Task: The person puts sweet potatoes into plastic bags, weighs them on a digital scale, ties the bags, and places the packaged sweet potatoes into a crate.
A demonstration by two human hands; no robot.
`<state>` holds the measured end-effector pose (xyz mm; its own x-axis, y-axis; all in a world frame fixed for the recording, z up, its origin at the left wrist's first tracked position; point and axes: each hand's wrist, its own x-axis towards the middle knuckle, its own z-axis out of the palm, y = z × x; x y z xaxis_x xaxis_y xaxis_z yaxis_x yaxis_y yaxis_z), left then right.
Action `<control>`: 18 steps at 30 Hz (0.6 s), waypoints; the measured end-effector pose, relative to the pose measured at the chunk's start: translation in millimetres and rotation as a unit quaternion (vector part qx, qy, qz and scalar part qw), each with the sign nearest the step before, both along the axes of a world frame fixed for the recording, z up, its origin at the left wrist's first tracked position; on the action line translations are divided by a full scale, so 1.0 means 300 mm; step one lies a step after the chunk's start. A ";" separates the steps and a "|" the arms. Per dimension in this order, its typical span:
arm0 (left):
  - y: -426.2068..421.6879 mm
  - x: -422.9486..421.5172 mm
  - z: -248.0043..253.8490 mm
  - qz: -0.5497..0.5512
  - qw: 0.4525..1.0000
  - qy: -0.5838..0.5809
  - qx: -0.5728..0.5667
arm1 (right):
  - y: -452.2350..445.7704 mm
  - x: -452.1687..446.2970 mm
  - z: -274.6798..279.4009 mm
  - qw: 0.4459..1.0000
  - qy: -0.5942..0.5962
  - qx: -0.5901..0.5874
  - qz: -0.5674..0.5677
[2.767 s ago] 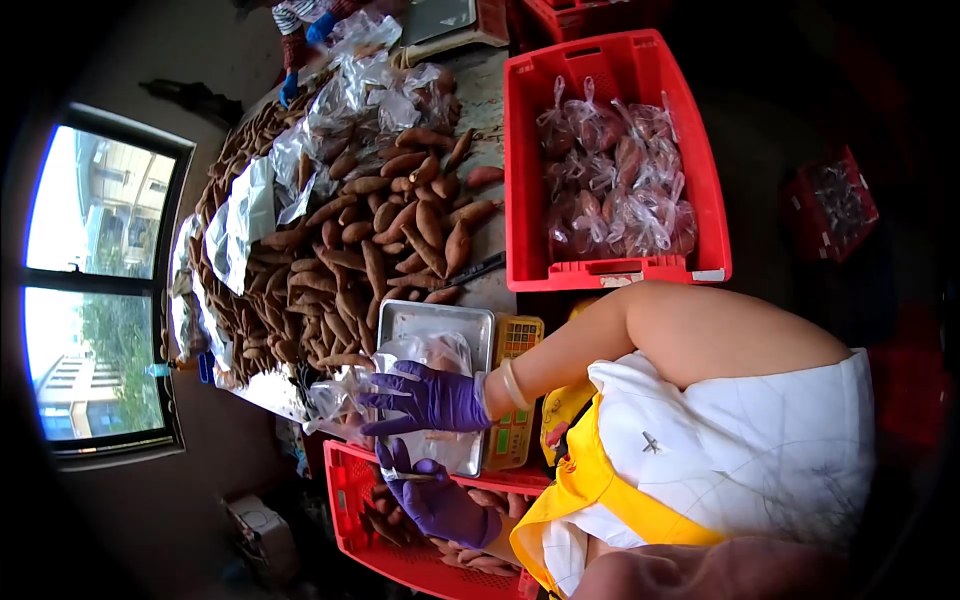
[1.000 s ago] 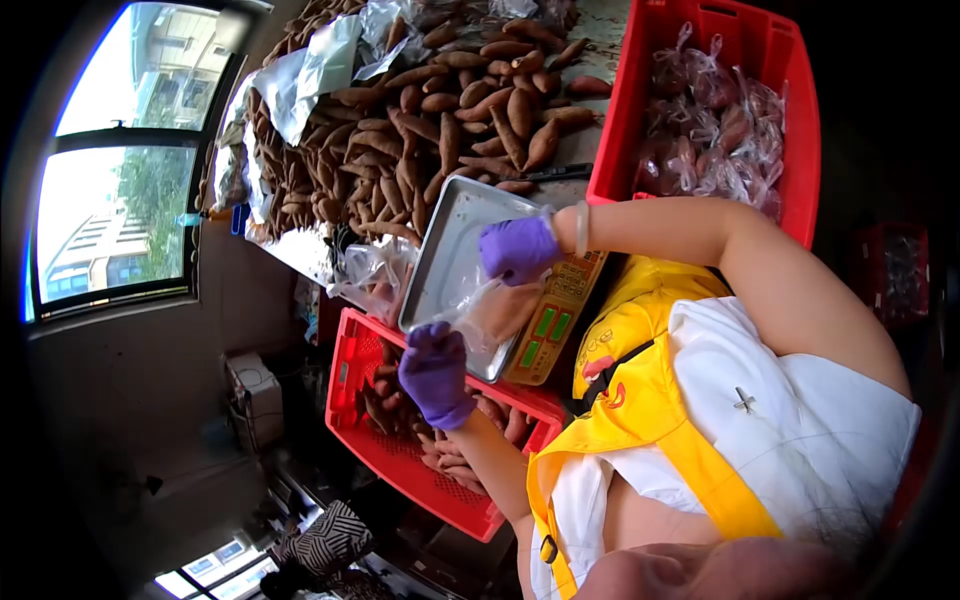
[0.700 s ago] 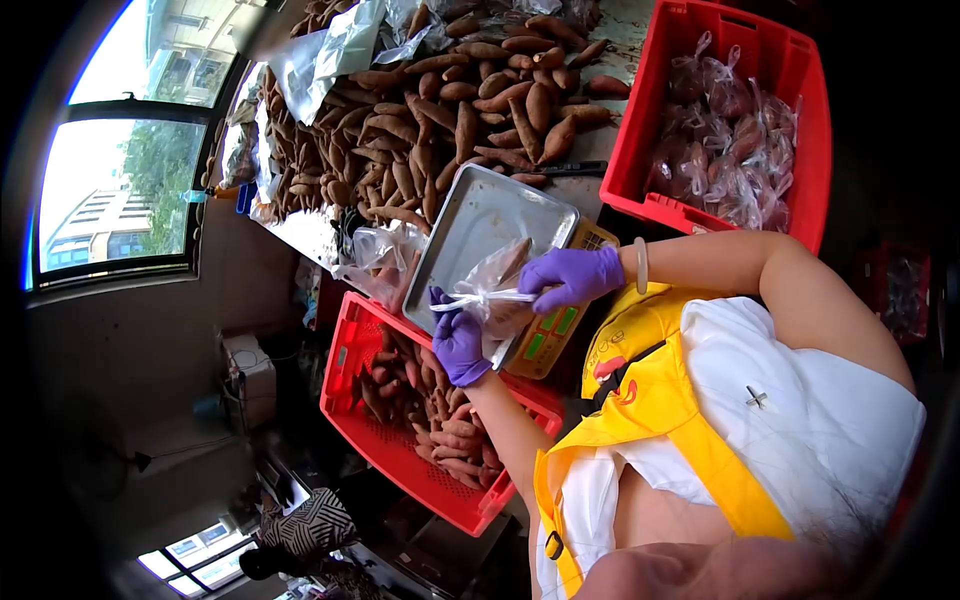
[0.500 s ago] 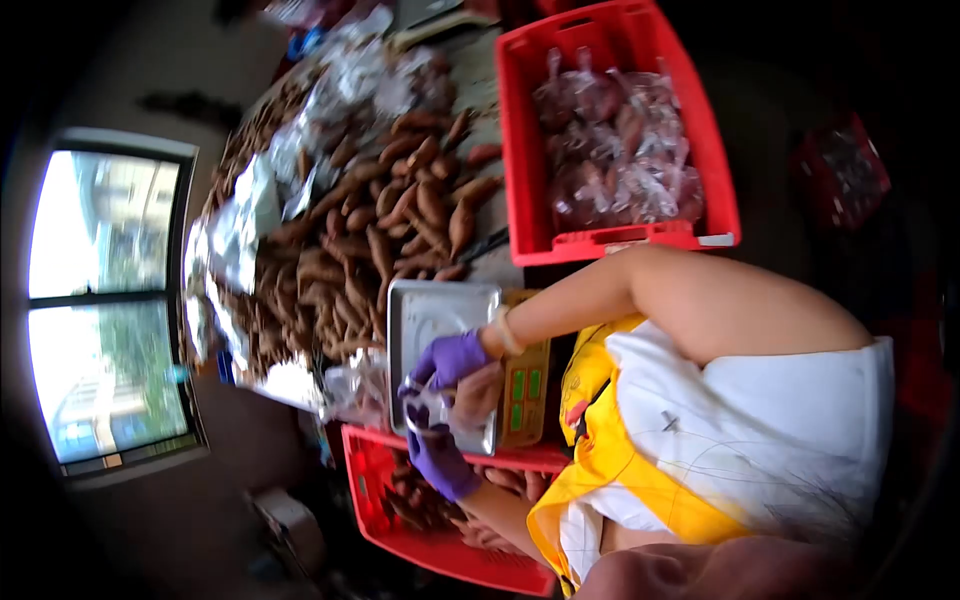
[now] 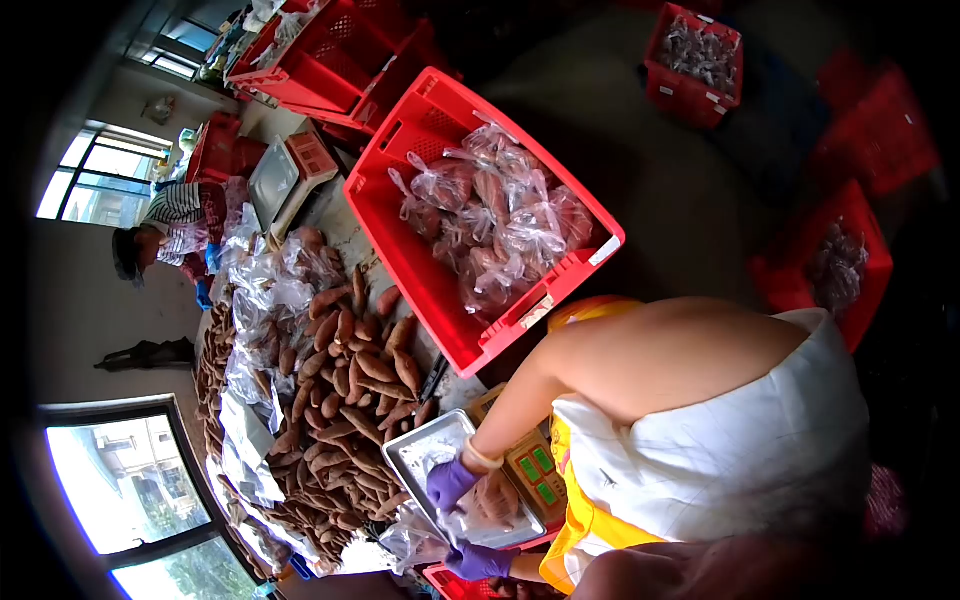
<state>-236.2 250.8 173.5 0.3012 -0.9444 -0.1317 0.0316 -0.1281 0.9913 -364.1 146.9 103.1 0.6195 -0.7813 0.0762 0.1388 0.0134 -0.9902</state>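
Note:
The view is turned sideways. My right hand [image 5: 452, 484], in a purple glove, is closed at the gathered end of a clear plastic bag of sweet potatoes [image 5: 496, 500]. This bag lies on the metal tray of a weighing scale [image 5: 420, 452] with lit green displays. Gloved in purple too, my left hand [image 5: 478, 562] is beyond the tray's lower edge, its fingers closed on the same bag's plastic; the exact grip is blurred. More clear plastic bags [image 5: 412, 538] are beside the tray, near my left hand.
Loose sweet potatoes [image 5: 350, 440] cover the table beyond the scale. A red crate [image 5: 600, 232] of filled bags stands beside it; another red crate [image 5: 440, 578] is below my left hand. A co-worker [image 5: 175, 215] with blue gloves works at the far end, near a second scale [image 5: 275, 185].
The view has swung toward the filled crate and co-worker. My hands, close together at the bag's neck before, are farther apart. The bag still lies on the scale.

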 end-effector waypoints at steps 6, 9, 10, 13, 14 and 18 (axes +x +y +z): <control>-0.031 -0.103 0.183 -0.010 0.961 -0.241 -0.135 | 0.070 -0.104 -0.201 0.944 0.096 -0.312 0.055; -0.078 -0.213 0.296 -0.047 0.916 -0.331 -0.222 | 0.064 -0.230 0.006 0.921 -0.016 -0.383 -0.068; -0.091 -0.246 0.325 -0.062 0.901 -0.352 -0.247 | 0.069 -0.279 0.111 0.870 0.005 -0.476 -0.124; -0.132 -0.349 0.378 -0.122 0.865 -0.392 -0.290 | 0.021 -0.277 0.180 0.883 0.142 -0.447 -0.023; -0.143 -0.379 0.389 -0.146 0.859 -0.393 -0.294 | 0.006 -0.284 0.153 0.870 0.169 -0.458 -0.071; -0.168 -0.488 0.436 -0.248 0.878 -0.341 -0.229 | -0.023 -0.593 0.199 0.913 0.157 -0.336 -0.169</control>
<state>-382.7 200.3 304.1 -0.3003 -0.8884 0.3471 -0.5354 0.4582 0.7095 -542.0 140.1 162.7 0.4254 -0.7738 0.4693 -0.2699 -0.6034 -0.7504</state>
